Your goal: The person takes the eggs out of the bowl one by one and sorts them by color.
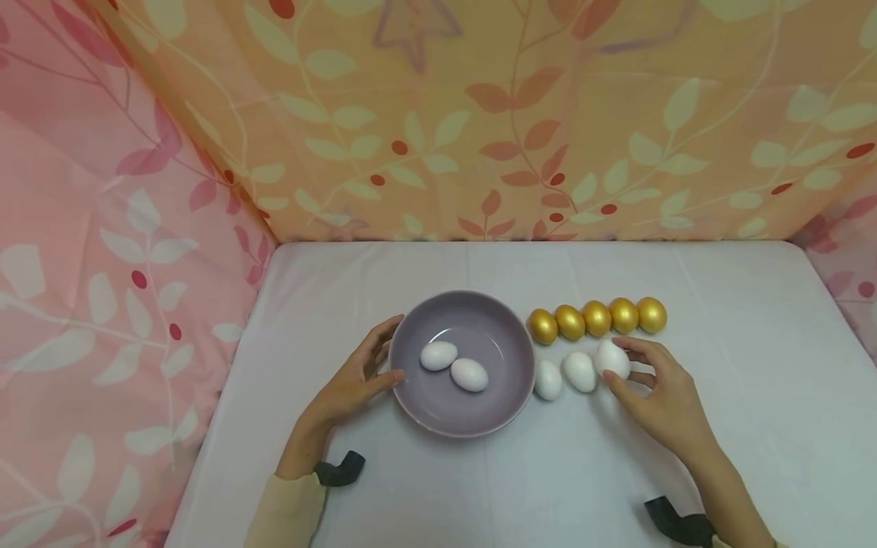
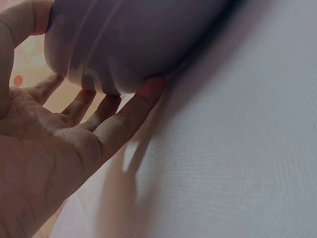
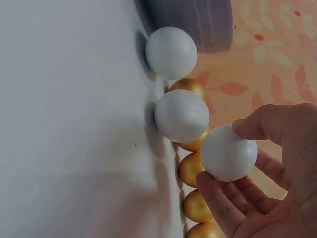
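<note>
A table (image 1: 740, 426) covered with a smooth white cloth fills the lower field; it is enclosed at the back by an orange leaf-patterned curtain (image 1: 521, 114) and at the left by a pink leaf-patterned curtain (image 1: 103, 266). Near the centre stands a lilac bowl (image 1: 510, 358) containing two white eggs (image 1: 454, 365). To its right lies a row of five golden eggs (image 1: 597, 318), each touching its neighbour; in front of that row lie two more white eggs on the cloth (image 1: 565, 375).

The left hand (image 1: 356, 377) rests against the bowl's left wall, thumb at the rim and fingers (image 2: 138, 101) extended, nearly straight, with their tips on the outer wall just above the cloth. The right hand (image 1: 661, 396) lies palm-down at the right end of the white row and pinches a third white egg (image 1: 612, 359) between thumb and curled fingers (image 3: 223, 198); the right wrist view shows this egg raised slightly off the cloth, just beside the nearer white egg and in front of the golden row. The hands are well apart, the bowl between them. Dark straps (image 1: 340, 469) mark both wrists.
</note>
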{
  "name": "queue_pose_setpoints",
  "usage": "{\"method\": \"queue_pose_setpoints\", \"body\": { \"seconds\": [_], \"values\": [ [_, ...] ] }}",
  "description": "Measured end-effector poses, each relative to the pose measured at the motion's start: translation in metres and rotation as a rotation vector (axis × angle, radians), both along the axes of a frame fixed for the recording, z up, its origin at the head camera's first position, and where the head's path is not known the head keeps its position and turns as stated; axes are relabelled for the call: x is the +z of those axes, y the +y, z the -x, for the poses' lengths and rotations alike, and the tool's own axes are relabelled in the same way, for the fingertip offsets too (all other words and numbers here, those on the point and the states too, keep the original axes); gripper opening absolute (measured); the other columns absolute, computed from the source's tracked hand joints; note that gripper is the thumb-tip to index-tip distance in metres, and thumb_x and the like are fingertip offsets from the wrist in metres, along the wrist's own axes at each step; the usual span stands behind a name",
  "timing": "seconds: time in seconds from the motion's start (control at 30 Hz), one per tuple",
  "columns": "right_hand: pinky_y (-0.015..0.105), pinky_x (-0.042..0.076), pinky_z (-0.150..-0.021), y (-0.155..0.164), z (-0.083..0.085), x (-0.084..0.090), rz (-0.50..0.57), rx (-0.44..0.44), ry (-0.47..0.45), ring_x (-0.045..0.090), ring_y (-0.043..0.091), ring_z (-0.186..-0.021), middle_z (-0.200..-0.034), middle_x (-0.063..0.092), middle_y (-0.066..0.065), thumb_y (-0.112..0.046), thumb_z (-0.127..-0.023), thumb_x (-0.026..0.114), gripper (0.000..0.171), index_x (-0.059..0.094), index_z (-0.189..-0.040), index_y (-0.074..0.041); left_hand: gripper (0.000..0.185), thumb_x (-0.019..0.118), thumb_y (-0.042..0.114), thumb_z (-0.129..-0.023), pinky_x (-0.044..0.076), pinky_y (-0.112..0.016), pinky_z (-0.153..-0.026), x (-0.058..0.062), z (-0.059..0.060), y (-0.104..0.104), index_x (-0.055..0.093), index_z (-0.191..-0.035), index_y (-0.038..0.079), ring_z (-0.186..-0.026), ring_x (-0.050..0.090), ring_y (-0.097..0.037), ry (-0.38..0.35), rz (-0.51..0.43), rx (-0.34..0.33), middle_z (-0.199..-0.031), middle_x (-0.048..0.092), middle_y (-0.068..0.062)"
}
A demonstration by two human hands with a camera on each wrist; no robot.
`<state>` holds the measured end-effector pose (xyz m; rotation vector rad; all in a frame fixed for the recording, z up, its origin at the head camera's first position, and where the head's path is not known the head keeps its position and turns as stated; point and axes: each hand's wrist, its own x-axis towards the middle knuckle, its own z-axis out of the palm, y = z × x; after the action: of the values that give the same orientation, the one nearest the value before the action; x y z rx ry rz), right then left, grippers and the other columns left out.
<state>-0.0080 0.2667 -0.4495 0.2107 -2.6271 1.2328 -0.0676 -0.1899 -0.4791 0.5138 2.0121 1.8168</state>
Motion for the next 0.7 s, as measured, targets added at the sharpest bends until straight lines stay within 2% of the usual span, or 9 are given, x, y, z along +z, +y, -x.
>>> {"method": "queue_pose_setpoints", "body": {
  "seconds": [0.3,0.7],
  "values": [
    [0.001,0.050,-0.084,0.007,0.001,-0.009,-0.004,-0.008,-0.059,0.051,-0.018,-0.109,-0.128,0.064,0.015,0.000,-0.087,0.083,0.054,0.062,-0.136,-0.002,0.083,0.073,0.008,-0.099,0.033,-0.016,-0.119,0.000,0.000,0.000,0.029,-0.166,0.028,-0.162,0.025,-0.035,-0.007,-0.002,0.001,-0.170,0.033,-0.006],
    [0.001,0.049,-0.084,0.008,0.002,-0.018,-0.034,-0.001,-0.057,0.051,-0.021,-0.107,-0.125,0.067,0.017,-0.001,-0.086,0.084,0.051,0.064,-0.133,0.000,0.083,0.073,0.008,-0.098,0.034,-0.013,-0.119,0.001,0.000,0.001,0.029,-0.166,0.026,-0.162,0.025,-0.036,0.002,-0.011,0.000,-0.169,0.033,-0.008]
  ]
}}
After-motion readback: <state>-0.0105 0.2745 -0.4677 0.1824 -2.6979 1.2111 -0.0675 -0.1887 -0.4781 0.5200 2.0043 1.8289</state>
